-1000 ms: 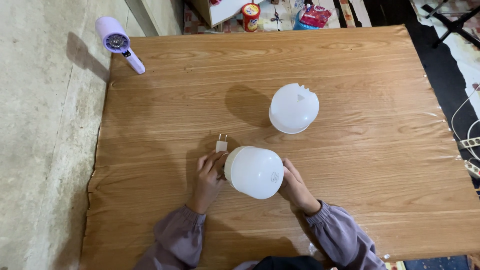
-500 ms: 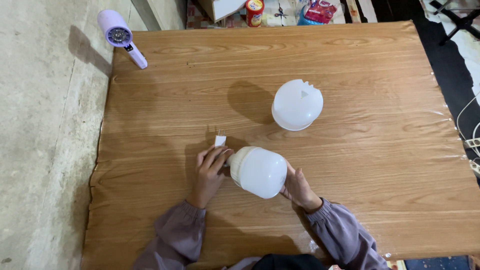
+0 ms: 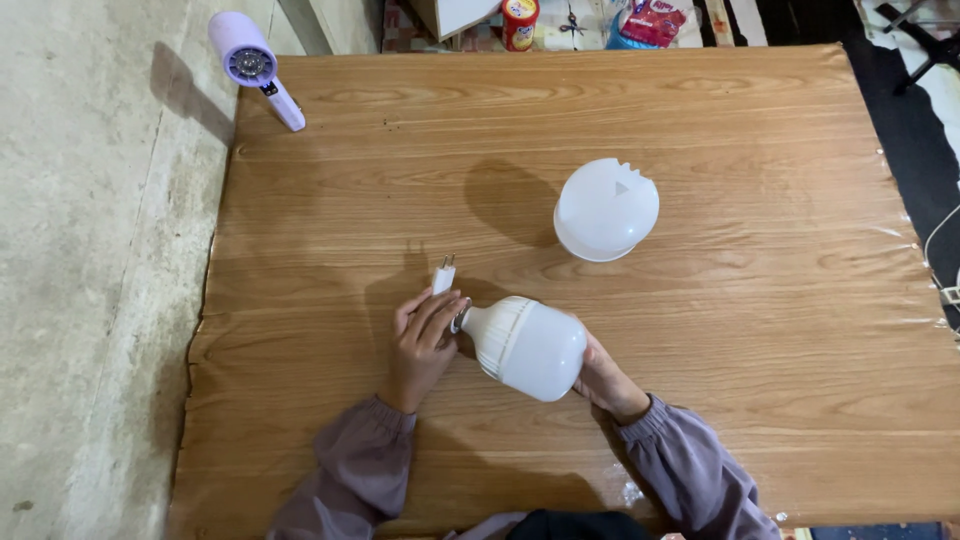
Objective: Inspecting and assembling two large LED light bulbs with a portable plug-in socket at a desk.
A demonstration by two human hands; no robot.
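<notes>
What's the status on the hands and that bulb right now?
Right hand cradles big white bulb, tilted. Left hand at its screw base, holding small white plug adapter. Second bulb stands apart; nothing in the way.

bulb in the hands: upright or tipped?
Tipped. The large white bulb lies nearly sideways, dome toward the right hand, ribbed neck and base pointing at the left hand, which holds the white plug adapter.

left hand [image 3: 420, 345] curled; right hand [image 3: 600, 378] cupped — forearms converging
</notes>
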